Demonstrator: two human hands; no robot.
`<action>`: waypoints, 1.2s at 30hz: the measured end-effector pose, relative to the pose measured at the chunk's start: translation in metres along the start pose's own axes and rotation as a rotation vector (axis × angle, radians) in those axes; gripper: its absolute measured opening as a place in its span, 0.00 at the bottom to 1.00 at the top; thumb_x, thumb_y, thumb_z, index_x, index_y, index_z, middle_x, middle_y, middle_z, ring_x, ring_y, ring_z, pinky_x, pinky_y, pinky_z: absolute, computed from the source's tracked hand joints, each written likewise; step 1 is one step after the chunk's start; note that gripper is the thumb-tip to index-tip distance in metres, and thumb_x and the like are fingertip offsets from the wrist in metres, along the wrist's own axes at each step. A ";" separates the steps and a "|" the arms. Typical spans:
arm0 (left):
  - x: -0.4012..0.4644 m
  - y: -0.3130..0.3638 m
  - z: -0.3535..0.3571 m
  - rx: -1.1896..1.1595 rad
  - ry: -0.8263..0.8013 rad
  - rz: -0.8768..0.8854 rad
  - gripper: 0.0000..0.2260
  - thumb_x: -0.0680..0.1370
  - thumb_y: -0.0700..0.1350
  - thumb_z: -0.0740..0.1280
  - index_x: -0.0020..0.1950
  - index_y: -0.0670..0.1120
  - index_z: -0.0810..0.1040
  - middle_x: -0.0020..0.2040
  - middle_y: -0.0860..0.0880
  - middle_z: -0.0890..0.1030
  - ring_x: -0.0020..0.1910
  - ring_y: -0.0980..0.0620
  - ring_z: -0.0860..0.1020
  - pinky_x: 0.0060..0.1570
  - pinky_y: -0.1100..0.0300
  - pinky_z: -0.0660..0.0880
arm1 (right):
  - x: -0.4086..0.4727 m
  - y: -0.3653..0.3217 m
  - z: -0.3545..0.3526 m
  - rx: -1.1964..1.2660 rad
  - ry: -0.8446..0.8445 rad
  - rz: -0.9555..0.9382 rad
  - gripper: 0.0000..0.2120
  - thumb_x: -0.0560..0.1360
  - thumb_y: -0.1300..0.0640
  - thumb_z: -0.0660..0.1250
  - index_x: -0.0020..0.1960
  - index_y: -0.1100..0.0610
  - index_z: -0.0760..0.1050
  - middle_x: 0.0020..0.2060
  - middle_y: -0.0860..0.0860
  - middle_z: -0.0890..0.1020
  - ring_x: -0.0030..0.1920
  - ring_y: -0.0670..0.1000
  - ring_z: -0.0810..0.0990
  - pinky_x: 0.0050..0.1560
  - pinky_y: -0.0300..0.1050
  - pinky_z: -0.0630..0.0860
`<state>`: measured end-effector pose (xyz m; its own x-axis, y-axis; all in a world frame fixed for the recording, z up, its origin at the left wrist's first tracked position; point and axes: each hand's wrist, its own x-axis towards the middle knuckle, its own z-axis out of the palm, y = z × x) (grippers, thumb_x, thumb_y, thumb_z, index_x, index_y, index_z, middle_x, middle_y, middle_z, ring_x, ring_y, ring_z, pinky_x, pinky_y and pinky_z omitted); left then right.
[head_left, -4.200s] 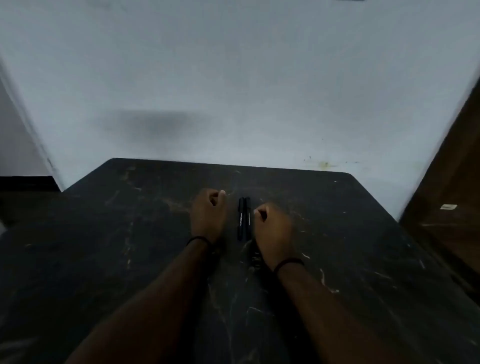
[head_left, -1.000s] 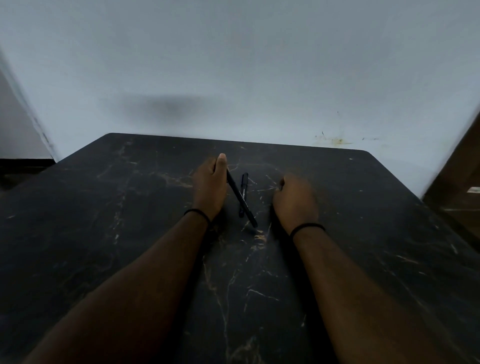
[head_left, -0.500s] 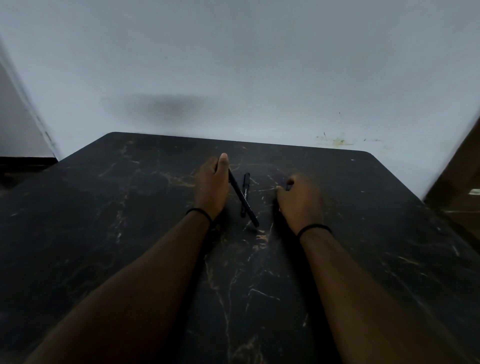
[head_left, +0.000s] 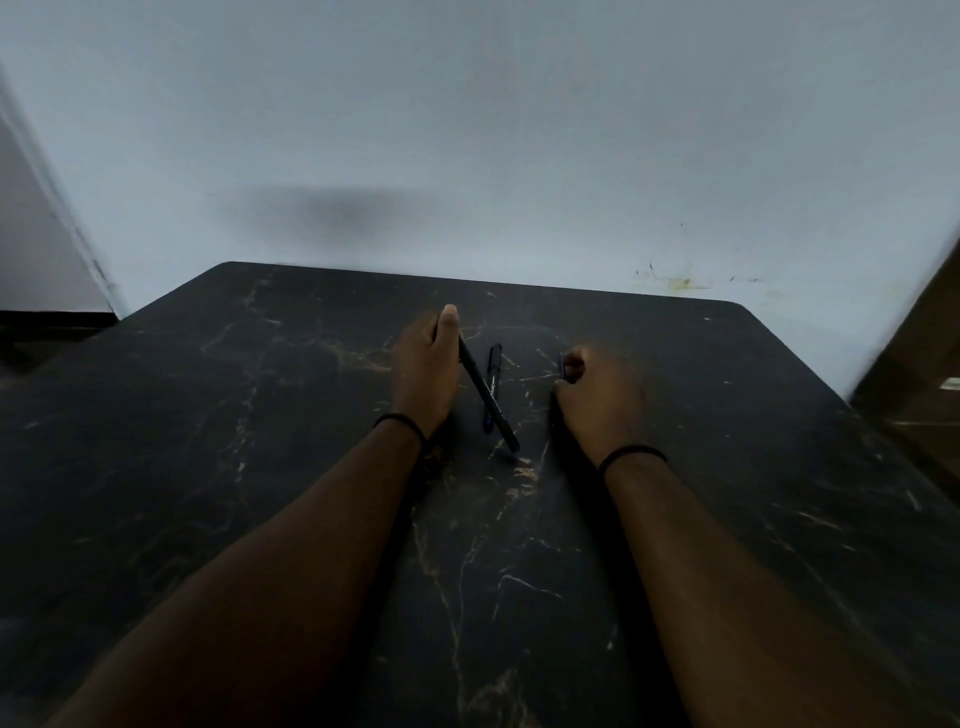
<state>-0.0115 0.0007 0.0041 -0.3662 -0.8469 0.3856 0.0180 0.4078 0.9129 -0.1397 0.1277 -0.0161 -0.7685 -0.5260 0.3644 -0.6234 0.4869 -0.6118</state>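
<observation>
While the left hand (head_left: 423, 374) grips a black pen (head_left: 488, 396) in curled fingers, slanted, near end low over the dark table (head_left: 208, 415), a second pen (head_left: 494, 361) lies flat just behind it; the right hand (head_left: 602, 402), fisted, pinches a small dark piece (head_left: 562, 364), too small to identify.

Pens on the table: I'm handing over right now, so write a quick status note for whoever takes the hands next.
Left hand: grips the black pen, tilted, its lower end close to the table.
Right hand: curled, pinching a small dark blue piece, possibly a cap; too small to tell.
Second pen: lies flat on the table between the hands, untouched.
Done: one pen is picked up.
Left: probably finish with the held pen, then deal with the second pen.
</observation>
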 end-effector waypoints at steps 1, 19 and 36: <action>0.000 0.000 0.000 -0.005 0.004 -0.003 0.16 0.84 0.49 0.57 0.38 0.44 0.70 0.33 0.48 0.69 0.34 0.49 0.68 0.37 0.52 0.69 | 0.001 0.000 0.000 0.006 -0.004 -0.003 0.07 0.75 0.60 0.69 0.52 0.55 0.79 0.48 0.52 0.82 0.44 0.49 0.76 0.45 0.41 0.71; -0.001 0.002 -0.001 -0.027 -0.003 0.009 0.16 0.84 0.49 0.57 0.39 0.43 0.70 0.36 0.44 0.68 0.35 0.48 0.67 0.37 0.52 0.67 | 0.002 0.006 0.004 0.113 0.041 0.033 0.07 0.76 0.55 0.70 0.53 0.54 0.78 0.42 0.49 0.80 0.40 0.48 0.77 0.35 0.38 0.67; 0.002 0.004 -0.004 -0.223 0.077 -0.076 0.19 0.85 0.47 0.57 0.34 0.46 0.70 0.29 0.50 0.67 0.25 0.56 0.65 0.27 0.61 0.63 | -0.033 -0.050 -0.006 0.201 0.061 -0.272 0.21 0.77 0.35 0.62 0.35 0.50 0.74 0.26 0.44 0.75 0.28 0.43 0.74 0.27 0.31 0.62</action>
<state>-0.0087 -0.0009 0.0095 -0.3023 -0.8994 0.3158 0.2013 0.2636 0.9434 -0.0841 0.1249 0.0062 -0.5891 -0.5723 0.5704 -0.7703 0.1845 -0.6104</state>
